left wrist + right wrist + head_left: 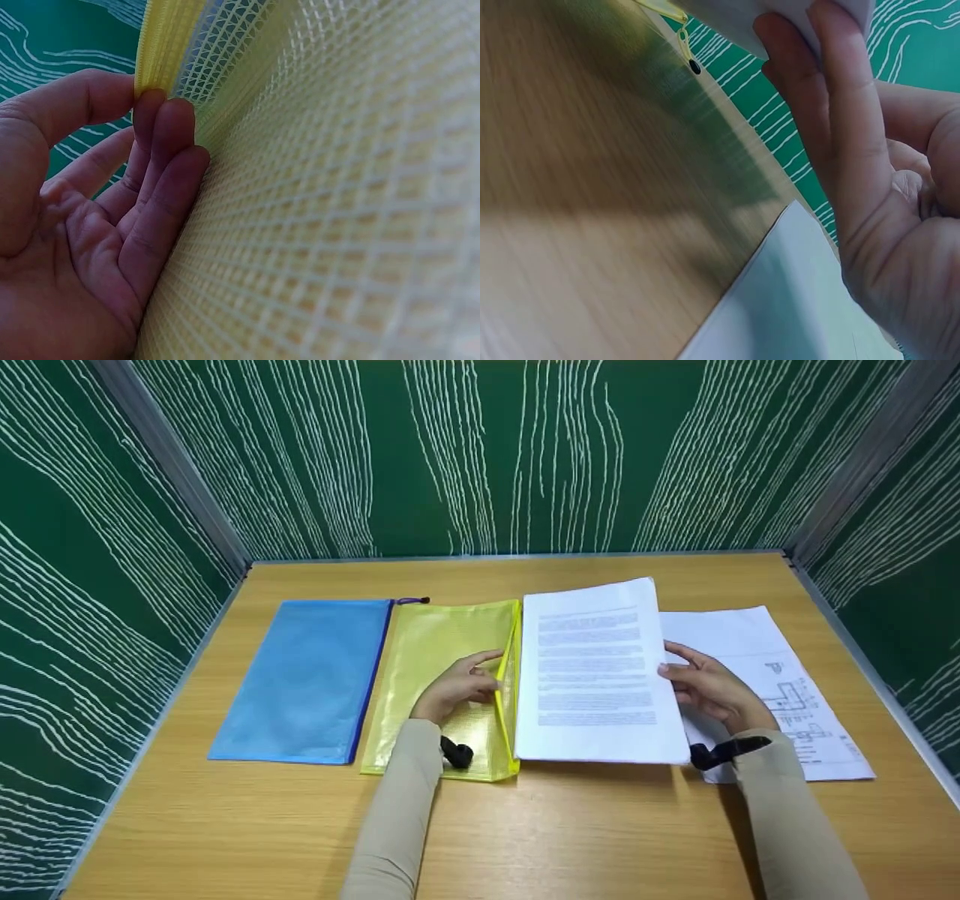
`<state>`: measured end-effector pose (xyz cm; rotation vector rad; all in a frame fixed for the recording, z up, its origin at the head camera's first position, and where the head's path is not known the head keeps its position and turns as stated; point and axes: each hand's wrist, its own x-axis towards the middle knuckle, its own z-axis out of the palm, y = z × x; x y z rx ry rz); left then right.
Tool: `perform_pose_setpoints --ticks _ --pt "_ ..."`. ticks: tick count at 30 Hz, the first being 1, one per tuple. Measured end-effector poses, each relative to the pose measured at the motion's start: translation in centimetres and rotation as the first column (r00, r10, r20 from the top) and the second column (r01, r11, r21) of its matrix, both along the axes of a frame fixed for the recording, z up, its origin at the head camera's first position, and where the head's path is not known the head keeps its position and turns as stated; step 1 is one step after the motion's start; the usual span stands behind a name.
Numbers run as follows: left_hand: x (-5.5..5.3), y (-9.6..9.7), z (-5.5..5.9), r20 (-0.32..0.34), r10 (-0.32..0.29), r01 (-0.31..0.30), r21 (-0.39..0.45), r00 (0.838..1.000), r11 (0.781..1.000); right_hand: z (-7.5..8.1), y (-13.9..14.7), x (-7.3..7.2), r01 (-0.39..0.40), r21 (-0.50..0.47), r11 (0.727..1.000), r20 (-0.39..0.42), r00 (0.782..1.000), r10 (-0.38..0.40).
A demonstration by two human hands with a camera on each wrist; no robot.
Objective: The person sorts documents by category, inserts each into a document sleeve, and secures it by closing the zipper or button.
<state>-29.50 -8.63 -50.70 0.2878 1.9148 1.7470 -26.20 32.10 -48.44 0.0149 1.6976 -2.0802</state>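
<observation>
A yellow mesh zip pouch point(442, 645) lies on the table, its zipped side raised and parted. My left hand point(461, 686) pinches the upper edge of that opening; in the left wrist view the yellow zipper band point(161, 52) sits between thumb and fingers. My right hand point(709, 686) grips a stack of printed paper point(592, 667) by its right edge, thumb on top and fingers beneath. The stack is tilted, its right side lifted off the table, and its left edge is right at the pouch's mouth. The right wrist view shows the fingers point(847, 97) under the stack.
To the left lies a blue zip pouch point(307, 682) with a dark blue zipper edge. More papers with line drawings point(817, 735) rest on the wooden table point(570, 832) at the right, partly under my right hand. Green panels with white lines point(495, 457) wall the table's back and sides.
</observation>
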Motion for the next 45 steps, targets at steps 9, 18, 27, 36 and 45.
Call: perform_pose_setpoints --ticks 9,18,27,36,45 --pt "0.20 -0.06 0.15 -0.007 -0.001 0.001 -0.014 1.000 1.000 0.20 -0.32 -0.15 -0.003 0.062 0.998 0.023 1.000 0.002" --pt "-0.08 -0.17 0.04 0.002 -0.022 0.022 0.004 1.000 1.000 0.04 -0.26 -0.19 -0.013 0.133 0.991 0.011 1.000 0.012" --pt "-0.07 -0.05 0.04 -0.003 -0.010 0.010 -0.019 1.000 1.000 0.02 -0.23 0.13 -0.029 0.115 0.993 -0.010 0.999 0.030" --pt "-0.04 0.00 0.11 -0.005 -0.018 0.018 -0.005 1.000 1.000 0.02 -0.20 0.14 -0.011 0.140 0.990 0.008 1.000 0.010" --pt "0.19 -0.08 0.07 -0.003 0.001 -0.001 0.009 1.000 1.000 -0.24 -0.34 -0.01 -0.016 0.168 0.986 0.009 1.000 0.014"
